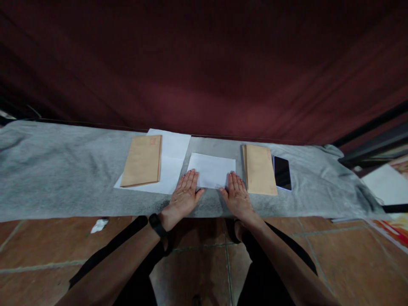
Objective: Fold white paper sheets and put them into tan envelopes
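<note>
A small white sheet of paper (212,169), which may be folded, lies in front of me on the grey cloth. My left hand (185,192) rests flat at its lower left corner, fingers stretched out. At the lower right corner lies my right hand (237,196), also flat, its fingertips over the paper's edge. Neither hand grips anything. Left of the paper, brown envelopes (142,161) lie on top of larger white sheets (174,163). To the right, close to my right hand, is another small stack of brown envelopes (261,170).
A dark-screened phone (282,173) lies beside the right envelopes. The grey cloth (70,170) covers a long narrow surface, with a dark red curtain (204,85) behind it. A crumpled white scrap (99,225) is on the tiled floor (197,272). Papers (387,185) stand at far right.
</note>
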{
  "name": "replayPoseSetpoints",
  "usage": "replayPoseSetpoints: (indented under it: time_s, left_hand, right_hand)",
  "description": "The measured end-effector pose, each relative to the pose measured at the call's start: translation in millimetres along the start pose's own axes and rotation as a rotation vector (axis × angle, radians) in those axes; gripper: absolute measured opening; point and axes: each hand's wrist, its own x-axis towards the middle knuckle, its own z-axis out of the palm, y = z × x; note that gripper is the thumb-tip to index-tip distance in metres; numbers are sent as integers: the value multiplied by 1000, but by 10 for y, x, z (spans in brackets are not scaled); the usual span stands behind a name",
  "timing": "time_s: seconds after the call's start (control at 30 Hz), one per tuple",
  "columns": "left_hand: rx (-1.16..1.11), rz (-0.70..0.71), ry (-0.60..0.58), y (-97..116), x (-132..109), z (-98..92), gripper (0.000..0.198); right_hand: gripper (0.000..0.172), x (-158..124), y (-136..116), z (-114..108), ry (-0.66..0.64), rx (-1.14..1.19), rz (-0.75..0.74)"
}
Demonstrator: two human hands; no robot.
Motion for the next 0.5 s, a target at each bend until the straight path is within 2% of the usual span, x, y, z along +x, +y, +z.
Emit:
replayPoseSetpoints:
  time_s: [0.13, 0.2, 0.33, 0.4, 0.5]
  left_hand:
    - [-2, -9, 55, 69, 0, -86, 63]
    - [-32, 49, 69, 134, -8, -116, 61]
    - [-91, 216, -9, 245, -58, -82, 62]
    - [-90, 218, -44, 255, -81, -42, 61]
    - [-84, 184, -53, 213, -96, -9, 57]
  right_hand:
    - [67, 0, -64, -94, 17, 22, 33]
    - [65, 4, -178, -163, -12, 78, -14]
    - [64, -52, -464, -220, -137, 219, -201]
    - [65, -103, -542, -191, -156, 225, -217]
    - [67, -164, -529, -134, -138, 176, -211]
